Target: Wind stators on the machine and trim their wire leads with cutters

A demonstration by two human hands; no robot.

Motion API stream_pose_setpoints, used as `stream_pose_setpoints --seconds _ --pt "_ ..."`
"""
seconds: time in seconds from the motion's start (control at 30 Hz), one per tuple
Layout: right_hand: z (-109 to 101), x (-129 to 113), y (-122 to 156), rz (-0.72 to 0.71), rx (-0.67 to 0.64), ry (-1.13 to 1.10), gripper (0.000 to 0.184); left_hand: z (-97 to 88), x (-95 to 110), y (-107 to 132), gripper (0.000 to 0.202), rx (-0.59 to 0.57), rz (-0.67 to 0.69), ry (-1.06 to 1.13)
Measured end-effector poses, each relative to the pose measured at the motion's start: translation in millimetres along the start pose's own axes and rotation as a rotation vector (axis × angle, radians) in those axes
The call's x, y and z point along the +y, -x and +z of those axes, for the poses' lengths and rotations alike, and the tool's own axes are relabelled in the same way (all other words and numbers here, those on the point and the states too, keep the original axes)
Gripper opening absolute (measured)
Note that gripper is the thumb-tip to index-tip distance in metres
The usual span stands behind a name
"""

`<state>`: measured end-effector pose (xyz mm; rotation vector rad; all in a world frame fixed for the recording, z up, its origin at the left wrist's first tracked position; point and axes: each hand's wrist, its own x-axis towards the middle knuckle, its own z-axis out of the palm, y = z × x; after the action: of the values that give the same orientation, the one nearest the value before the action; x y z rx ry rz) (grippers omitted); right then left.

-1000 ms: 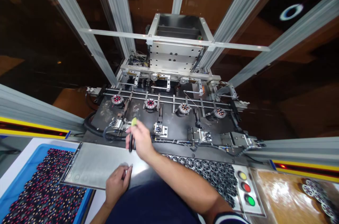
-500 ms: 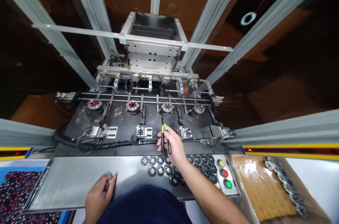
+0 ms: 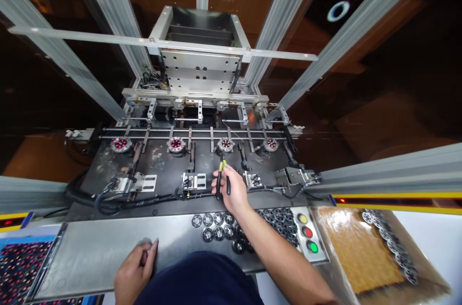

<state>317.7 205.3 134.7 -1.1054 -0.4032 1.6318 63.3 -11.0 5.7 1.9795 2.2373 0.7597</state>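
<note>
My right hand (image 3: 231, 188) is closed round a small pair of black-handled pliers (image 3: 221, 177) with a yellow-green neck. Their tip points at the third wound stator (image 3: 225, 144) on the black machine bed (image 3: 162, 160). Three more stators sit in a row on that bed: the far-left stator (image 3: 121, 144), the second stator (image 3: 176, 144) and the right-hand stator (image 3: 270, 144). My left hand (image 3: 135, 271) rests on the steel shelf (image 3: 101, 247) with fingers curled and pressed together; whether it holds anything is hidden.
Several bare stator cores (image 3: 220, 228) lie on the shelf near a panel with yellow, red and green buttons (image 3: 307, 233). A blue tray (image 3: 18, 259) of wound stators is at the left. A cardboard box (image 3: 364, 252) with cores is at the right. Aluminium frame posts surround the machine.
My right hand with the pliers has moved from the left side of the bed rightward and forward to the third stator. The camera has swung right. My left hand has stayed on the shelf.
</note>
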Motion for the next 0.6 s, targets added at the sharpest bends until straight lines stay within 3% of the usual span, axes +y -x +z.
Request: stream_pose_setpoints --seconds 0.13,0.23,0.33,0.47,0.53,0.6 --pt "2 1 -6 -0.009 -0.021 -0.012 0.024 0.1 0 1 0.034 -0.018 -0.019 0.004" --pt "7 -2 5 0.007 -0.110 -0.025 0.020 0.6 -1 1 0.035 -0.029 -0.026 0.004" --pt "2 -17 40 0.138 -0.326 0.019 0.020 1.7 -4 1 0.036 -0.032 -0.024 -0.001" --pt "-29 -57 91 0.264 -0.689 0.159 0.037 1.1 -6 0 0.034 -0.034 -0.031 -0.013" --pt "-49 -77 98 0.171 -0.678 0.188 0.048 -1.3 -4 0 0.031 -0.044 -0.027 -0.010" --pt "-68 -91 90 0.028 -0.453 0.170 0.045 -4.3 0 -1 0.029 -0.056 -0.028 -0.005"
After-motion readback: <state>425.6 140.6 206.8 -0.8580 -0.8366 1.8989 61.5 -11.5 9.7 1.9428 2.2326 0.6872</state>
